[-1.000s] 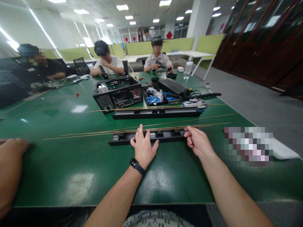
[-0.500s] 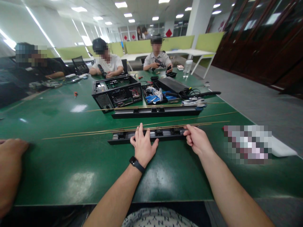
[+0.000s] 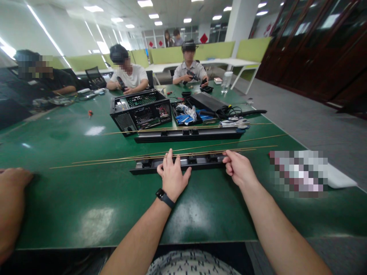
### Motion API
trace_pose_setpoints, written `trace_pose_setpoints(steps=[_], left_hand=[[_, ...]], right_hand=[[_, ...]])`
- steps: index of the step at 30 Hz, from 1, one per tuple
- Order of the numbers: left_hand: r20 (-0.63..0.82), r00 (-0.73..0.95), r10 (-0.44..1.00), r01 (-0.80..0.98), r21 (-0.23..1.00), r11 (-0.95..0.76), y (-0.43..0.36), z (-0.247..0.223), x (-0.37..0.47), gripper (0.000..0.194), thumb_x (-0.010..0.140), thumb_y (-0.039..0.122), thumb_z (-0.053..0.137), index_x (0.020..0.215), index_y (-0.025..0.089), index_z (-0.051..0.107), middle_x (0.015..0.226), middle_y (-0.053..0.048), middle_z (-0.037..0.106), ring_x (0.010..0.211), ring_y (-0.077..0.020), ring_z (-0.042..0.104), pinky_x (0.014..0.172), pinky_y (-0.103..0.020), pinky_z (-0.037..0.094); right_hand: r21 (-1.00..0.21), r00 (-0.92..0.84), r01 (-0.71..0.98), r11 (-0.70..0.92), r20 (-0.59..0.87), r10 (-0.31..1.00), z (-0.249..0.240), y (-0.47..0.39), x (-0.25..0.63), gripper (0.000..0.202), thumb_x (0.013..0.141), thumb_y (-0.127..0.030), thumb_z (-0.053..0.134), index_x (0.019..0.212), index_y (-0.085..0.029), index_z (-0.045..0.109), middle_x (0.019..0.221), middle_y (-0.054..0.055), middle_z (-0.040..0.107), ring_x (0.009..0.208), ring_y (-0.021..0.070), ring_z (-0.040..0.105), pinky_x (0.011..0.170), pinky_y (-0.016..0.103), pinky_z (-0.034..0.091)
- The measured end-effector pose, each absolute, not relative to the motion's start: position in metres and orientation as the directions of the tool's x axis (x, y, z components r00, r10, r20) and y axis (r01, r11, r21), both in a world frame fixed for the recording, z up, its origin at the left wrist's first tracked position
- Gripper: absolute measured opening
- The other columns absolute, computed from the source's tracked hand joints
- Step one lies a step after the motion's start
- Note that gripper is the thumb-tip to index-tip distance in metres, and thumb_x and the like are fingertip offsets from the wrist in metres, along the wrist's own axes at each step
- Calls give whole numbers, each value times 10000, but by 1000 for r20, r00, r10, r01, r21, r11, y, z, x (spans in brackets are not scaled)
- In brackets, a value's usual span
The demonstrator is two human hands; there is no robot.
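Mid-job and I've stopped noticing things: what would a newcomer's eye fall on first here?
Probably the left hand, fingers spread, and the right hand, fingers curled, at the nearer black rail mid-table. Thin golden rods run lengthwise there, reaching past both rail ends. Beyond the farther rail sits an open black computer case, with blue-and-white gloves to its right.

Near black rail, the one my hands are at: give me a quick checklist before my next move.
1. Left hand at the near rail, fingers spread: ok.
2. Right hand at that rail's right end: ok.
3. Right fingertips gripping a rod: cannot tell.
4. Near golden rods even at their right ends: not ok, staggered.
5. Far rail apart from the near one: ok.
6. Co-worker's hand at the left edge, apart from the rods: ok.
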State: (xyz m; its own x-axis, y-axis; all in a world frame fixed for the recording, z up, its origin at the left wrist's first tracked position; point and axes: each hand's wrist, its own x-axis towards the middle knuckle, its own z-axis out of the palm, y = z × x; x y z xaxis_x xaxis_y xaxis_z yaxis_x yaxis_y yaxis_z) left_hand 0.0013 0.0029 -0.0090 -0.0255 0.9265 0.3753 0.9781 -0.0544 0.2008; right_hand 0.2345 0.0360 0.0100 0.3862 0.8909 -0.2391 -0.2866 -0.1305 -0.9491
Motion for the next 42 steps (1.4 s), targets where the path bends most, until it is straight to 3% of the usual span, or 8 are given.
trace_pose_setpoints(steps=[32, 42], left_hand=[[361, -30, 932, 975, 217, -53, 2, -6, 2, 607, 921, 534, 624, 1430, 203, 622, 1725, -166, 321, 1495, -382, 402, 1082, -568, 420], [375, -20, 927, 976, 208, -63, 2, -7, 0, 602, 919, 536, 630, 1425, 209, 626, 1720, -171, 327, 1484, -383, 416, 1070, -569, 425]], right_hand=[[-948, 419, -303, -99, -226, 879, 11, 37, 238, 242, 841, -354, 799, 831, -178, 633, 563, -41, 600, 298, 47, 375, 260, 170, 220], [-951, 388, -271, -147, -248, 888, 12, 36, 235, 228, 912, -372, 739, 878, -164, 652, 563, -37, 607, 294, 45, 366, 258, 166, 214]])
